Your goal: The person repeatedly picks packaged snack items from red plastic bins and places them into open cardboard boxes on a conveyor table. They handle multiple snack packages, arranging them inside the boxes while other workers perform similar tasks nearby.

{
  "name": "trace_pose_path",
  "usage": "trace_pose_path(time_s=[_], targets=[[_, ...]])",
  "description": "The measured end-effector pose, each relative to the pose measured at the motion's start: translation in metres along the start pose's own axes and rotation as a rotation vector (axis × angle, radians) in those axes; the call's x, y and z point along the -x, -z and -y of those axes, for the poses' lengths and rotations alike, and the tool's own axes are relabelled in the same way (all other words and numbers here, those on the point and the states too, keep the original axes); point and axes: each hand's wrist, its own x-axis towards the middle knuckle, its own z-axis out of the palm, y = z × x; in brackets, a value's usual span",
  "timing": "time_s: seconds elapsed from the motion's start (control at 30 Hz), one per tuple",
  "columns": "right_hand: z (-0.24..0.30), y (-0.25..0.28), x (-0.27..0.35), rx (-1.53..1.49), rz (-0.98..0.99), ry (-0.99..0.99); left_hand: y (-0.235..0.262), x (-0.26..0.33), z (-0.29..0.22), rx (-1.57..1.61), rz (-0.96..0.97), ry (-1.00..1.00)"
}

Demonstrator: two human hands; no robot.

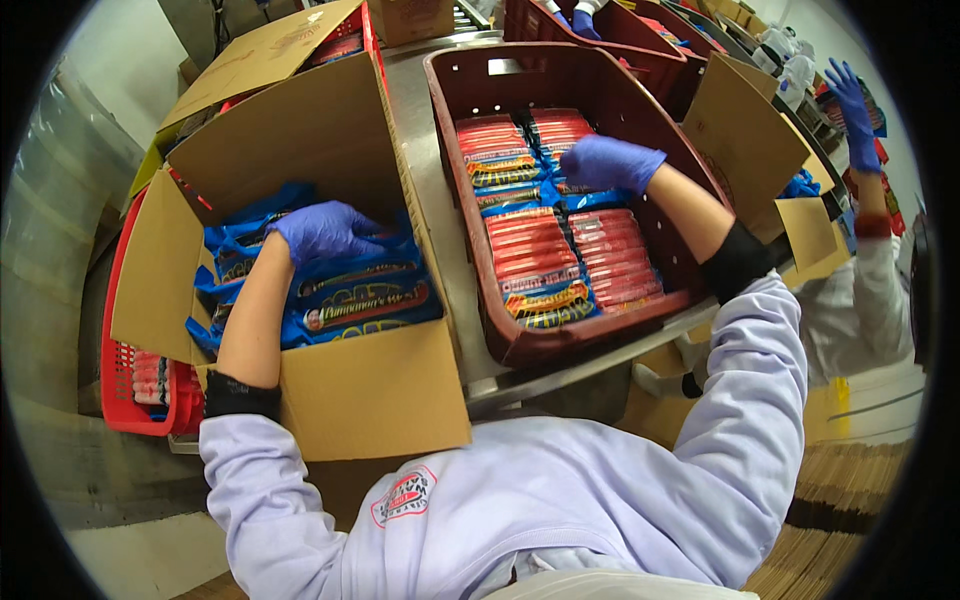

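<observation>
My left hand (325, 232), in a blue glove, lies over blue plastic packs (365, 300) inside an open cardboard box (365, 390). Its fingers stretch to the right across the packs, and the fingertips are partly hidden. My right hand (612, 165), also gloved in blue, is at a dark red plastic crate (515, 345) holding several clear packs of red sausages (615, 250) with blue and yellow labels. The right fingers curl down at the blue pack ends near the crate's middle; what they grip, if anything, is hidden.
The box stands in a red basket (120, 385); the crate rests on a metal table (410, 90). Another red crate (655, 60) and an open carton (745, 150) stand at the far right. A co-worker's gloved hand (850, 105) is raised there; another's gloved hands show at the top.
</observation>
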Motion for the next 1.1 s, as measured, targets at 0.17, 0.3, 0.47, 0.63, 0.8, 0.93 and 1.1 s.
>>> trace_pose_path(time_s=[0.17,0.3,0.47,0.63,0.8,0.93,1.1], targets=[[-0.003,-0.074,-0.039,-0.496,0.260,0.126,-0.001,0.015,0.004,0.165,-0.069,0.023],[0.012,-0.100,-0.053,-0.381,0.334,-0.030,0.002,0.024,0.006,0.135,-0.202,0.017],[0.018,-0.072,-0.049,-0.261,0.494,-0.078,0.003,0.027,0.005,0.026,-0.301,-0.034],[0.067,0.005,-0.022,-0.073,0.463,-0.088,0.003,0.030,0.021,-0.054,-0.508,-0.202],[0.129,0.066,0.038,-0.016,0.128,-0.258,0.022,0.043,0.016,0.353,-0.855,-0.460],[0.146,0.134,0.065,0.144,-0.412,-0.312,0.044,0.071,-0.006,0.667,-1.101,-0.694],[0.178,0.201,0.089,0.102,-1.115,-0.330,0.075,0.073,-0.061,0.702,-1.091,-1.049]])
